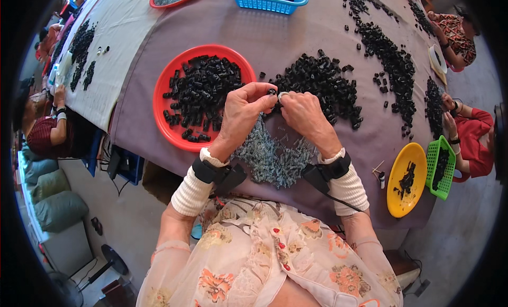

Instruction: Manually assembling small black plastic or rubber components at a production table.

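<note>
My left hand [244, 110] pinches a small black plastic cap-like piece [272, 91] between thumb and forefinger. Close against it, my right hand [308, 118] has its fingers pressed together; a whitish bit shows at its fingertips, too small to name. Below both hands spreads a heap of tiny silvery-blue pieces [275, 158] that look like springs. A red round tray [161, 114] to the left holds many short black tubular pieces [203, 87]. Just beyond my right hand lies a loose pile of similar black pieces [323, 79] on the purple-grey cloth.
A yellow oval tray [396, 196] and a green basket [447, 172] with black pieces stand at right. At the far side are a blue basket [264, 1] and another red tray [177, 1]. Other people sit along both table sides, near more black pieces [389, 61].
</note>
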### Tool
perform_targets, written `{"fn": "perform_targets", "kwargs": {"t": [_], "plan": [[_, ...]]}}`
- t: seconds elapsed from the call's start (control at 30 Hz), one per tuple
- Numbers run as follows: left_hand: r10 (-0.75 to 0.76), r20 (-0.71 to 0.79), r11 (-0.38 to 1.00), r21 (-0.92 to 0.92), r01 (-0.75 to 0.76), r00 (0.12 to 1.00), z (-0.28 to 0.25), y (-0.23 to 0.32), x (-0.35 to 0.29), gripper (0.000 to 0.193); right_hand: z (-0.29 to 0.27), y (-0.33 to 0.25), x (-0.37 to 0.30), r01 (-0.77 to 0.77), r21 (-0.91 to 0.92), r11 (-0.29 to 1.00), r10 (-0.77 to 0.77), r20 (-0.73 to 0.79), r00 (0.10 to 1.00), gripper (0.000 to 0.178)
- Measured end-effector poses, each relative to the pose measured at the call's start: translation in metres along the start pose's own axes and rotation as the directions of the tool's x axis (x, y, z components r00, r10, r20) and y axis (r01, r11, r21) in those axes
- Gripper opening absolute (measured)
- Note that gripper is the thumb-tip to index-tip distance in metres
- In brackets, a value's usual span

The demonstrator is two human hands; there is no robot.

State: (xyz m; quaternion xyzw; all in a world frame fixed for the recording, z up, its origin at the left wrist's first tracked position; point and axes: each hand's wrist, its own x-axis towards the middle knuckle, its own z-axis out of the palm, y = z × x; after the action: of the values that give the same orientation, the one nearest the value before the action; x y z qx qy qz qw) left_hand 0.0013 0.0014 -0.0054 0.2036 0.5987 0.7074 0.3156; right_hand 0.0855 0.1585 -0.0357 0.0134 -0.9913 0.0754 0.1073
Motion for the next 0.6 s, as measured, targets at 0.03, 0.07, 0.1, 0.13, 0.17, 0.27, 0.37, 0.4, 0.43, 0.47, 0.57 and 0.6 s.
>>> {"fn": "perform_targets", "kwargs": {"t": [0.03, 0.07, 0.1, 0.13, 0.17, 0.27, 0.37, 0.4, 0.43, 0.47, 0.57, 0.6], "plan": [[-0.008, -0.004, 1.000, -0.015, 0.008, 1.000, 0.000, 0.000, 0.000, 0.021, -0.004, 0.002, -0.001, -0.020, 0.067, 0.998, 0.027, -0.092, 0.995, 0.008], [0.000, -0.009, 1.000, -0.016, 0.000, 1.000, 0.000, 0.001, 0.000, 0.021, -0.009, 0.003, -0.002, -0.034, 0.136, 0.990, 0.059, -0.182, 0.982, 0.010], [-0.021, 0.002, 0.998, -0.066, 0.021, 1.000, 0.001, 0.002, 0.001, 0.021, -0.017, 0.005, -0.003, -0.026, 0.133, 0.991, 0.050, -0.186, 0.981, 0.010], [-0.039, 0.014, 0.992, -0.117, 0.041, 0.999, 0.002, 0.004, 0.002, 0.020, -0.031, 0.003, -0.004, -0.143, 0.440, 0.886, 0.226, -0.142, 0.964, 0.014], [-0.029, 0.013, 0.993, -0.117, 0.030, 0.999, 0.003, 0.005, 0.003, 0.020, -0.041, 0.001, -0.005, -0.241, 0.696, 0.677, 0.377, -0.045, 0.925, 0.017], [-0.077, 0.060, 0.945, -0.312, 0.093, 0.995, 0.013, 0.009, 0.006, 0.020, -0.049, -0.007, -0.006, -0.191, 0.886, 0.423, 0.456, -0.026, 0.890, 0.018], [-0.021, 0.141, 0.914, -0.399, 0.076, 0.990, 0.026, 0.018, 0.008, 0.020, -0.051, -0.009, -0.007, -0.096, 0.965, 0.245, 0.491, -0.038, 0.871, 0.017], [-0.004, 0.161, 0.900, -0.430, 0.074, 0.987, 0.031, 0.023, 0.007, 0.020, -0.050, -0.007, -0.008, -0.060, 0.967, 0.246, 0.499, -0.073, 0.864, 0.017], [0.006, 0.165, 0.902, -0.427, 0.066, 0.986, 0.034, 0.024, 0.008, 0.020, -0.051, -0.006, -0.008, -0.025, 0.969, 0.245, 0.507, -0.106, 0.855, 0.017], [0.013, 0.124, 0.920, -0.391, 0.037, 0.992, 0.037, 0.024, 0.008, 0.020, -0.052, -0.007, -0.009, -0.025, 0.956, 0.291, 0.525, -0.138, 0.840, 0.019], [0.036, 0.090, 0.943, -0.332, -0.004, 0.995, 0.038, 0.025, 0.009, 0.020, -0.073, -0.003, -0.009, -0.042, 0.662, 0.748, 0.338, -0.326, 0.883, 0.020], [0.064, 0.074, 0.964, -0.262, -0.042, 0.995, 0.038, 0.027, 0.009, 0.020, -0.083, -0.002, -0.007, -0.031, 0.620, 0.784, 0.281, -0.310, 0.908, 0.021]]}}
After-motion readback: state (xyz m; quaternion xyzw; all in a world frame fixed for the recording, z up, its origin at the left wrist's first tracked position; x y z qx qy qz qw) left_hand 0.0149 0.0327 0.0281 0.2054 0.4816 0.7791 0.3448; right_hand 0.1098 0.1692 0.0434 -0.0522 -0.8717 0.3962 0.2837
